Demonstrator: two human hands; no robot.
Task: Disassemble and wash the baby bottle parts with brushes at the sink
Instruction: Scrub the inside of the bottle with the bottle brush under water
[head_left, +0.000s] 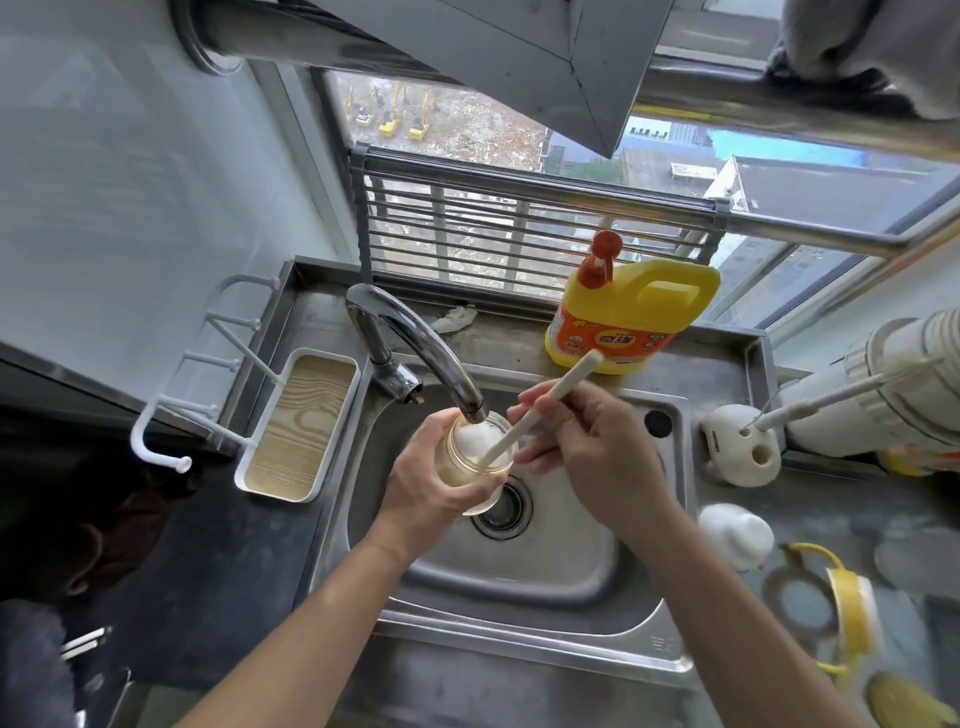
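My left hand (423, 480) grips the clear baby bottle body (470, 470) over the steel sink (519, 571), its mouth just under the faucet spout (415, 343). Inside the bottle sits the white sponge head of a cream-handled bottle brush (545, 402). My right hand (597, 457) holds the brush handle, which slants up to the right. A white brush stand (737, 452) with a thin brush in it is on the counter to the right. A white rounded cap (735, 538) and a yellow handled collar (847, 623) lie at the right.
A yellow detergent jug (628, 322) with an orange pump stands behind the sink. A white tray (298, 426) with a wood-grain base hangs at the sink's left. The drain (506, 512) lies below the bottle. A roll-up rack (519, 223) leans at the window.
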